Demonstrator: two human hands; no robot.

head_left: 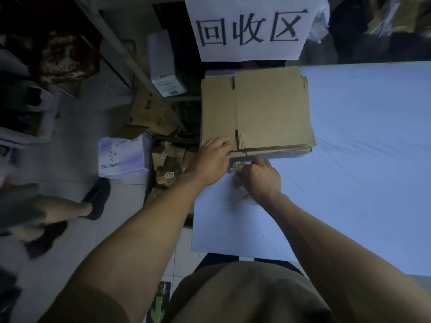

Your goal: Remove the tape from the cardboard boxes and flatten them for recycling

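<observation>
Stack of flattened brown cardboard boxes (pixel 256 110) sits on the pale blue desk (pixel 361 148), under a white paper sign with black characters (pixel 250 29). Left hand (pixel 210 162) rests on the stack's near corner, right hand (pixel 261 178) grips a crumpled wad of clear tape (pixel 238 167) just beside it.

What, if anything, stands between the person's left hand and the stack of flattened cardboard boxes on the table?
Nothing visible does. The left hand already rests on the near left corner of the flattened cardboard stack. The right hand grips a wad of removed tape just in front of the stack, beside the left hand, not between them.
</observation>
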